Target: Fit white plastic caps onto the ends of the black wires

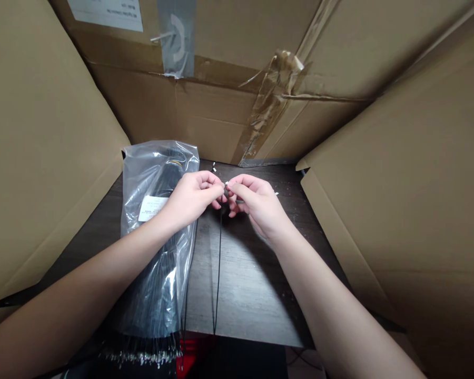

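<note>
Over the dark table, my left hand (197,196) and my right hand (256,202) meet with fingertips nearly touching. My left hand is closed, pinching a thin black wire (220,252) that hangs down across the table to its front edge. A tiny white connector (226,183) shows between the two hands, and my right thumb and forefinger pinch it. The fingers partly hide where wire and connector meet. Under my left forearm lies a clear plastic bag (140,168) filled with a bundle of black wires (142,310); their bare-looking tips stick out of its near end.
Cardboard panels stand at the left (35,137), right (403,158) and back (213,116) of the dark table (253,295). Behind my hands lies a small black wire end with white tips (214,167). Something red (193,352) shows below the front edge.
</note>
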`<state>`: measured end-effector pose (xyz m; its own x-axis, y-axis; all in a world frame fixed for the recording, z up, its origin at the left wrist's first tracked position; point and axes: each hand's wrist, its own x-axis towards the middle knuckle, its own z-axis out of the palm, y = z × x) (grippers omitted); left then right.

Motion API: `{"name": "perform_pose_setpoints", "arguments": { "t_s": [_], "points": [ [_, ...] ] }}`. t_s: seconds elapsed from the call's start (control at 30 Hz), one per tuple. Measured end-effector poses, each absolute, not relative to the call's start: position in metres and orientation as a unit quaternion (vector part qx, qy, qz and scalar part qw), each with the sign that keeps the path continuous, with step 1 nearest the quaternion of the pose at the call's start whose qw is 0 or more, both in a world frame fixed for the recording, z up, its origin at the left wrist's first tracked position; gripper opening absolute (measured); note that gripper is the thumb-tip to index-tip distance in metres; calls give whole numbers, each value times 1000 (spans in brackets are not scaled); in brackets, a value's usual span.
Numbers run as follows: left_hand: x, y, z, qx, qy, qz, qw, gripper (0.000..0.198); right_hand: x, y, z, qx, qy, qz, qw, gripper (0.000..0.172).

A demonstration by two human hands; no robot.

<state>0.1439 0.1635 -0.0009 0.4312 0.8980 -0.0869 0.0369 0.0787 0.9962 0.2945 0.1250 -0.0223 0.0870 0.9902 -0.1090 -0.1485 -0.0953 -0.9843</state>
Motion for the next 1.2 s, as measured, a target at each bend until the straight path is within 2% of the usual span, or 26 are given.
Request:
{"name": "perform_pose_setpoints", "arguments": {
  "t_s": [0.33,1.2],
  "points": [
    [142,163,-4,600,401,344,601,15,296,125,-25,-526,-445,498,526,26],
    [138,165,-9,643,385,342,567,5,297,125,-22,-500,-440,532,523,26]
  ]
}}
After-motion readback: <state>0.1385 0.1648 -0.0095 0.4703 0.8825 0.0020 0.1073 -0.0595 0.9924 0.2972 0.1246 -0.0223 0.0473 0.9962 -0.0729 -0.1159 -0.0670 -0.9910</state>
